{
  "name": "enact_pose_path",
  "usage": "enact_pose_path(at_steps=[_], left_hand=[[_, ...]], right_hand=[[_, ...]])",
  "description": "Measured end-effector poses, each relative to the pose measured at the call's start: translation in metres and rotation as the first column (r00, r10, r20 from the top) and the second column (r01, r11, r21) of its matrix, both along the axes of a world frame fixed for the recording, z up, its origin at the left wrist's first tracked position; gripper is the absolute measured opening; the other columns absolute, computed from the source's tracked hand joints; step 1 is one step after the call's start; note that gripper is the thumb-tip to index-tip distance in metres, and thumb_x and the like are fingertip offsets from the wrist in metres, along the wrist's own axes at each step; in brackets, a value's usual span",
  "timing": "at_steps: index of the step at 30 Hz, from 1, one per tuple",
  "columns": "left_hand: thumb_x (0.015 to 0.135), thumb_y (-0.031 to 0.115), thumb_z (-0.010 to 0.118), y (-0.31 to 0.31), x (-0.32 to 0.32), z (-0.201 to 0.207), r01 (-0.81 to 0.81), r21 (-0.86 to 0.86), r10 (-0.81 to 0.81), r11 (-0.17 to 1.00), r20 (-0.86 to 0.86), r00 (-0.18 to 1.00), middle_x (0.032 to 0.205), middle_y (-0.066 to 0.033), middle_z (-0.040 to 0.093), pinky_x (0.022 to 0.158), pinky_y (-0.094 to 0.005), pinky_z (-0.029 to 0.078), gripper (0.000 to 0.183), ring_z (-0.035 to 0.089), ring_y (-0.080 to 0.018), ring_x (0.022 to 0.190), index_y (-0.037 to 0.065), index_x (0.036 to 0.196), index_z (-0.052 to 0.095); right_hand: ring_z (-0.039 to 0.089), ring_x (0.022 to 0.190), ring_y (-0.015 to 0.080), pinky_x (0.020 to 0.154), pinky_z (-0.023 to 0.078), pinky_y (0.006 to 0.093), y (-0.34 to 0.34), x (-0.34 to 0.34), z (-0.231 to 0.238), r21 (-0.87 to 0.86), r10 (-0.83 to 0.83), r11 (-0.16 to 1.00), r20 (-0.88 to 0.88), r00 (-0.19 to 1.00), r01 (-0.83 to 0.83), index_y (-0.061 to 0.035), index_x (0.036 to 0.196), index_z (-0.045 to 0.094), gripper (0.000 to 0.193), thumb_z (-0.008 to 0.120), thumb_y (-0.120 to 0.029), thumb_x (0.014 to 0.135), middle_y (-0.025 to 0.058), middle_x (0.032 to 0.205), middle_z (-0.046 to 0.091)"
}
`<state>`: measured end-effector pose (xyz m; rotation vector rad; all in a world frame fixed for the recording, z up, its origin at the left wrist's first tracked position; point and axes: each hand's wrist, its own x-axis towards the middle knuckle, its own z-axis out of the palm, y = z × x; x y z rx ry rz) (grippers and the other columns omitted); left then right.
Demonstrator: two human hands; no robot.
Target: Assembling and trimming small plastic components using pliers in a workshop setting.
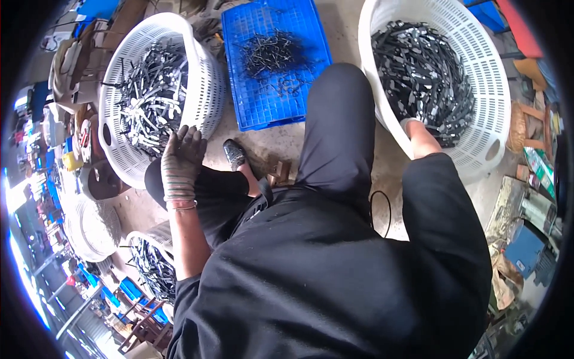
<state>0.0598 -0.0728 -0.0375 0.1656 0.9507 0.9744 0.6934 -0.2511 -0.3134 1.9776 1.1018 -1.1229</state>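
Note:
My left hand (183, 152), in a striped knit glove with a dark, dirty coating, is raised beside the near rim of the left white basket (206, 90). Its fingers stretch upward and nothing shows in them. That basket holds a heap of slim black and silvery strips (152, 99). At the right white basket (487, 75), my right hand (410, 123) reaches to the near rim, with only the wrist and a bit of glove in sight; its fingers are hidden. Similar black strips (424, 78) with shiny ends fill this basket.
Between the baskets lies a blue plastic crate (257, 110) bearing a tangle of thin black pieces (275, 54). My knees stand close to both baskets. Another basket of strips (149, 263) is at lower left, near a white round basket (92, 227). Clutter lines both sides.

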Motion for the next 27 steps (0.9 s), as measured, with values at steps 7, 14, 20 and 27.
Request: enact_pose_path(at_steps=[7,14,20,27], left_hand=[[0.094,0.034,0.052,-0.003,0.024,0.02,-0.049,-0.003,0.048,0.999,-0.148,0.988,0.11,-0.0138,0.059,0.094,-0.0462,0.045,0.041,0.057,-0.03,0.102,0.003,0.121,0.05],[0.093,0.033,0.053,0.003,0.035,0.011,0.051,0.065,-0.044,0.997,-0.097,0.994,0.111,-0.0154,0.058,0.098,-0.0468,0.042,0.043,0.057,-0.0314,0.102,0.002,0.122,0.05],[0.094,0.033,0.052,0.012,0.066,0.013,0.168,0.082,-0.166,0.982,-0.024,0.986,0.114,-0.014,0.056,0.097,-0.045,0.042,0.042,0.055,-0.029,0.105,0.002,0.122,0.049],[0.087,0.035,0.06,-0.018,0.131,0.061,0.523,0.391,-0.383,0.757,-0.382,0.841,0.108,-0.0113,0.06,0.085,-0.0326,0.047,0.053,0.061,-0.0207,0.095,0.001,0.126,0.049]], right_hand=[[0.06,0.1,0.0305,0.086,0.044,0.0397,0.009,-0.003,-0.006,0.006,0.022,1.0,0.011,1.0,-0.022,-0.0035,0.108,0.063,0.039,0.057,-0.029,0.079,0.0162,0.108,0.063],[0.062,0.093,0.0319,0.08,0.045,0.0393,0.018,-0.005,0.046,0.229,-0.05,0.972,-0.017,0.999,0.053,-0.0031,0.1,0.066,0.036,0.055,-0.029,0.078,0.0178,0.099,0.065],[0.064,0.087,0.0332,0.075,0.046,0.039,0.029,-0.03,0.184,0.669,-0.403,0.611,-0.198,0.894,0.423,-0.0027,0.094,0.068,0.035,0.054,-0.029,0.076,0.0191,0.092,0.067],[0.051,0.071,0.0048,0.065,0.041,0.0209,0.051,-0.139,0.339,0.511,-0.081,0.051,-0.854,0.514,0.858,-0.0044,0.107,0.066,0.026,0.061,-0.02,0.087,-0.0041,0.082,0.061]])
